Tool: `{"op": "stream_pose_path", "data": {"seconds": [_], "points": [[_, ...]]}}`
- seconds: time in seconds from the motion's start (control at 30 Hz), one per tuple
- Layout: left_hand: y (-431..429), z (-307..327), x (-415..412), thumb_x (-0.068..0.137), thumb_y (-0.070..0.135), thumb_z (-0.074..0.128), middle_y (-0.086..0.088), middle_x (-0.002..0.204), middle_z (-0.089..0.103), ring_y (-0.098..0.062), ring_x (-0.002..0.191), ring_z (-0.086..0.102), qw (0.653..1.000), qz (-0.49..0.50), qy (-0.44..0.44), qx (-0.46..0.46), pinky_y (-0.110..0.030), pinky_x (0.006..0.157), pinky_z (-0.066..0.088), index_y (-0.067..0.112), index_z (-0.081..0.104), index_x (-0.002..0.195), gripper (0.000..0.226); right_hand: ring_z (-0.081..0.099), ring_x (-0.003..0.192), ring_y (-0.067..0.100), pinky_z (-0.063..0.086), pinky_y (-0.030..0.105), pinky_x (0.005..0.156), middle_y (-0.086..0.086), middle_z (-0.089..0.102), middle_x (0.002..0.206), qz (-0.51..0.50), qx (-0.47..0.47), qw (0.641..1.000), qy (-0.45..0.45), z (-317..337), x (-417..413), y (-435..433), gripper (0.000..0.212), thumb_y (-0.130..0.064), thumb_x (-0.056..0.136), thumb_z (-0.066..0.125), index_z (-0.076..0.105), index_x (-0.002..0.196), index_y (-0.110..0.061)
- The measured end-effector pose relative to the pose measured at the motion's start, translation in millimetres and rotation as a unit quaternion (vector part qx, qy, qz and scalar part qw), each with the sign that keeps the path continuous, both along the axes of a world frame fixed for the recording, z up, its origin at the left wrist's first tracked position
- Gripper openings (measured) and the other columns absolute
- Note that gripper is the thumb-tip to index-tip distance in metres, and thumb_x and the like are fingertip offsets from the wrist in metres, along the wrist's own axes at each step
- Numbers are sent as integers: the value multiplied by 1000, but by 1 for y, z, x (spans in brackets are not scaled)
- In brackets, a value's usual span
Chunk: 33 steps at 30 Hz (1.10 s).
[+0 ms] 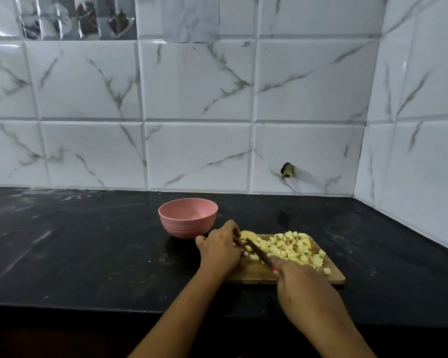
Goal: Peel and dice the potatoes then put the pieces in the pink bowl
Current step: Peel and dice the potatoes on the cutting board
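On the board, the left hand curls its fingers over the last potato, pinning it for cutting. The right hand seems closed around the knife, with dice heaped beyond the blade, clear of it. The bowl sits just beyond the board, handy for loading.

One pink bowl, one knife, one board — perhaps fifty dice.

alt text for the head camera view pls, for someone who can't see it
The right hand holds a knife over a potato piece steadied by the left hand on a wooden cutting board heaped with diced potato. A pink bowl sits behind on the black counter.
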State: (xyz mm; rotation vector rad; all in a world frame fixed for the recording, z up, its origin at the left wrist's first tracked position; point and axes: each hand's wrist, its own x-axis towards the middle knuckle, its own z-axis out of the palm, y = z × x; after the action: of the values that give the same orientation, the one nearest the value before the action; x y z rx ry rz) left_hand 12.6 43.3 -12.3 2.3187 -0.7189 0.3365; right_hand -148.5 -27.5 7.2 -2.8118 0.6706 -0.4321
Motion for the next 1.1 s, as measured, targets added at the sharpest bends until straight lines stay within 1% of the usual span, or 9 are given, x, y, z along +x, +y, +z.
{"op": "stream_pose_path", "data": {"seconds": [0.1, 0.17, 0.23, 0.33, 0.43, 0.53, 0.67, 0.93, 1.1], "points": [[1, -2, 7, 88, 25, 55, 12, 103, 56, -12, 102, 50, 999, 28, -1, 15, -33, 80, 27, 33, 48, 98, 15, 58, 103, 16, 47, 29, 78, 0, 56, 122, 12, 21, 998, 55, -1, 5, 2, 50, -20, 101, 39, 29, 147, -36], [1, -3, 10, 92, 27, 47, 8, 121, 50, -14, 113, 44, 996, 26, 20, 79, -37, 89, 29, 33, 51, 115, 23, 58, 104, 18, 47, 30, 81, 2, 56, 122, 16, 1, 997, 77, 0, 9, 3, 46, -20, 100, 40, 34, 145, -31], [0, -3, 12, 95, 28, 42, 7, 131, 48, -16, 120, 41, 990, 19, 20, 137, -41, 95, 28, 33, 51, 125, 32, 57, 97, 15, 47, 29, 76, 1, 57, 119, 19, -26, 997, 75, 1, 16, 1, 47, -20, 100, 42, 33, 145, -31], [1, -2, 10, 94, 26, 41, 6, 121, 57, -16, 111, 48, 988, 51, -24, 141, -39, 88, 28, 31, 59, 116, 29, 58, 92, 14, 42, 26, 67, 0, 60, 112, 9, -53, 997, 48, 1, 24, -3, 43, -17, 101, 41, 38, 142, -28], [4, -1, 5, 91, 23, 41, 6, 112, 60, -15, 103, 51, 987, 69, -37, 138, -38, 85, 27, 29, 60, 108, 26, 59, 91, 15, 41, 26, 66, 0, 60, 111, -4, -55, 998, 40, -2, 25, -6, 42, -15, 101, 40, 40, 141, -27], [7, -1, -3, 91, 22, 42, 8, 112, 60, -14, 106, 50, 989, 58, -28, 134, -38, 87, 26, 30, 61, 108, 26, 61, 97, 16, 42, 26, 67, 1, 60, 115, -12, -52, 998, 31, -4, 22, -4, 50, -13, 100, 41, 32, 146, -29], [14, -5, -17, 90, 26, 48, 11, 109, 60, -11, 105, 48, 993, 49, -29, 108, -36, 83, 22, 32, 65, 102, 22, 60, 98, 16, 41, 27, 69, 1, 59, 117, 13, -53, 998, 28, -7, 17, 4, 56, -14, 100, 39, 22, 151, -32], [19, -7, -26, 88, 31, 50, 13, 103, 61, -8, 101, 46, 996, 49, -33, 68, -34, 80, 18, 36, 65, 101, 20, 60, 98, 18, 41, 28, 68, 4, 58, 117, 26, -84, 995, 56, -11, 26, 13, 67, -2, 97, 42, 15, 154, -24], [22, -11, -26, 91, 35, 52, 13, 101, 62, -8, 101, 47, 995, 57, -47, 70, -37, 90, 25, 36, 63, 102, 16, 59, 100, 17, 40, 26, 69, 3, 57, 117, 19, -83, 996, 38, -4, 20, 8, 69, -4, 95, 45, 14, 153, -26]]}}
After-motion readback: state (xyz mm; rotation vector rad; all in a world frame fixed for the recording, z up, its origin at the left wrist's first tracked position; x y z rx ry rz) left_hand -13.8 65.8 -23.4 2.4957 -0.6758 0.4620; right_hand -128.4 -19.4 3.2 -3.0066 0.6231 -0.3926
